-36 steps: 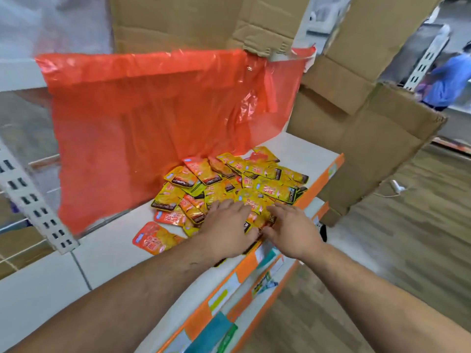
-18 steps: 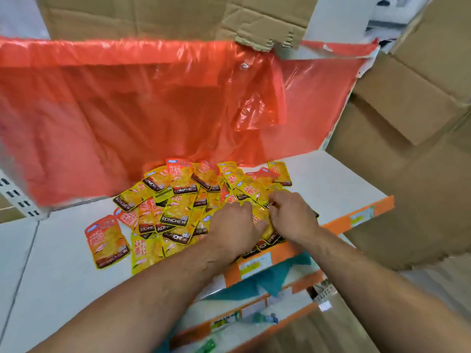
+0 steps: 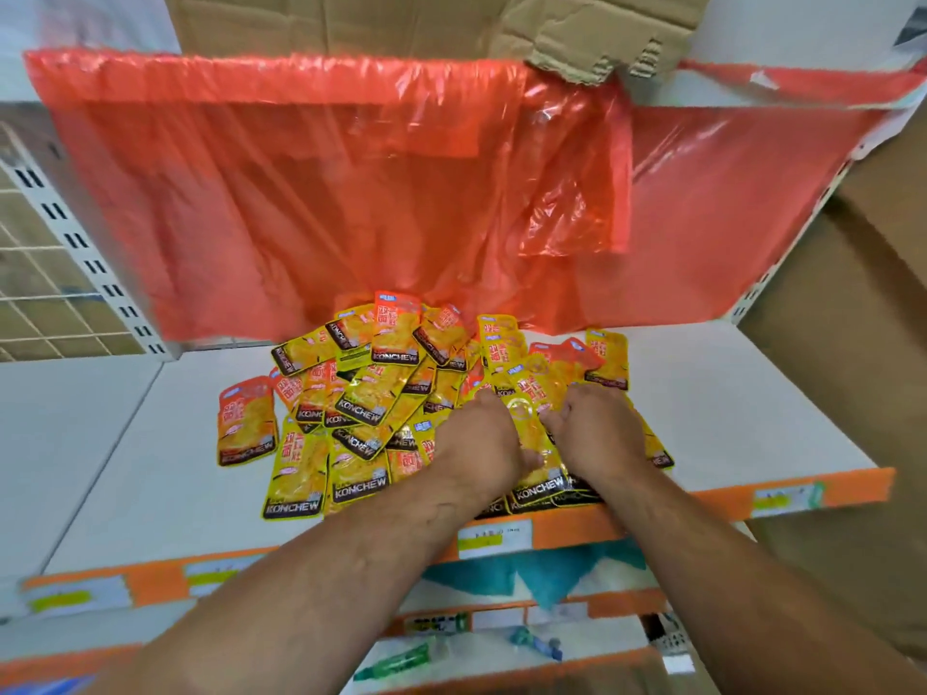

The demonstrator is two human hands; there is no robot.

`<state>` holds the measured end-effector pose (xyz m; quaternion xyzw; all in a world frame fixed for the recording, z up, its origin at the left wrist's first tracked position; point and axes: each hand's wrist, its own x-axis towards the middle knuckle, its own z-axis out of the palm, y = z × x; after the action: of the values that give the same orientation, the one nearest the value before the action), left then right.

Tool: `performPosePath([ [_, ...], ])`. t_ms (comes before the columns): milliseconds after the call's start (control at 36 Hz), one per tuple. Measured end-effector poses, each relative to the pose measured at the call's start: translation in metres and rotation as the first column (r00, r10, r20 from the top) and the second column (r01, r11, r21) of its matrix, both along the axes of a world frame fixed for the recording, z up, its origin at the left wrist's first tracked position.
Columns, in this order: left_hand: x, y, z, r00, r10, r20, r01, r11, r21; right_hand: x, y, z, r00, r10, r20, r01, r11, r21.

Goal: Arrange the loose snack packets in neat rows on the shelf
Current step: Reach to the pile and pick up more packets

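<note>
Yellow foil everywhere, basically. The snack packets are in one loose heap in the middle of the white shelf, lying at all angles and on top of each other. The heap runs from the back of the shelf, under the hanging red plastic sheet, right up to the front edge. No rows yet, so I'd say the job has barely started.

Both hands are down at the front edge, on the right side of the heap. The left hand and right hand sit either side of a small stack, which has its labels lined up along the orange price strip. My read is they're squaring that stack up to start the first row. Working from the front edge makes sense, since the strip gives a straight line to work to.

The left hand's fingers curl down over the stack with the thumb lying across the top packet, so that one's grasping it. The right hand's fingers are tucked behind its own knuckles, so I can't tell if it's pinching the stack or just nudging its side.

One orange packet sits at the heap's left edge. Cardboard rests on the shelf above.
</note>
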<state>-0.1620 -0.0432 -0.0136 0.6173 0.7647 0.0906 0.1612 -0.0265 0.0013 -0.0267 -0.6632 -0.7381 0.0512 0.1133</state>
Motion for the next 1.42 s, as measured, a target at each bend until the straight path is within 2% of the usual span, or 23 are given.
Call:
performPosePath([
  [56,0.001,-0.001,0.001,0.998,0.032,0.045,-0.032,0.999,-0.003,-0.002,0.002,0.001,0.999,-0.022,-0.034,0.022,1.0,0.02],
  [139,0.002,-0.002,0.003,0.991,0.071,0.112,-0.071,0.997,-0.007,-0.004,0.003,0.004,0.982,-0.074,-0.172,0.076,0.997,0.005],
  [222,-0.001,0.001,0.004,0.979,0.108,0.175,-0.112,0.994,0.011,-0.005,0.004,0.004,0.933,-0.131,-0.335,0.112,0.991,-0.075],
  [333,-0.007,0.004,0.005,0.966,0.124,0.228,-0.137,0.99,0.044,-0.005,0.003,0.004,0.888,-0.168,-0.427,0.121,0.983,-0.134],
  [389,-0.012,0.006,0.005,0.938,0.141,0.316,-0.168,0.984,0.061,-0.005,0.001,0.008,0.846,-0.212,-0.49,0.157,0.976,-0.151],
  [472,-0.023,0.005,0.008,0.836,0.168,0.523,-0.236,0.97,0.066,-0.01,-0.007,0.018,0.746,-0.216,-0.629,0.169,0.976,-0.136],
  [556,-0.04,0.001,0.011,0.645,0.224,0.73,-0.346,0.938,0.019,-0.021,-0.017,0.032,0.65,-0.184,-0.738,0.171,0.981,-0.095],
  [639,-0.061,-0.008,0.02,0.505,0.231,0.832,-0.405,0.914,-0.007,-0.041,-0.026,0.042,0.557,-0.166,-0.814,0.178,0.981,-0.078],
  [806,-0.128,-0.04,0.027,0.426,0.222,0.877,-0.437,0.899,-0.015,-0.107,-0.051,0.049,0.436,-0.153,-0.887,0.046,0.988,-0.148],
  [972,-0.222,-0.09,0.019,0.45,0.242,0.86,-0.475,0.88,0.0,-0.193,-0.088,0.047,0.438,-0.123,-0.891,-0.058,0.985,-0.164],
  [1111,-0.31,-0.136,0.013,0.419,0.267,0.868,-0.554,0.832,0.012,-0.271,-0.124,0.048,0.465,-0.067,-0.883,-0.129,0.981,-0.142],
  [1222,-0.372,-0.167,0.007,0.386,0.327,0.863,-0.621,0.784,-0.019,-0.333,-0.146,0.043,0.459,-0.082,-0.884,-0.246,0.945,-0.216],
  [1417,-0.444,-0.195,-0.001,0.348,0.379,0.858,-0.683,0.729,-0.045,-0.411,-0.157,0.026,0.533,-0.072,-0.843,-0.371,0.876,-0.309],
])
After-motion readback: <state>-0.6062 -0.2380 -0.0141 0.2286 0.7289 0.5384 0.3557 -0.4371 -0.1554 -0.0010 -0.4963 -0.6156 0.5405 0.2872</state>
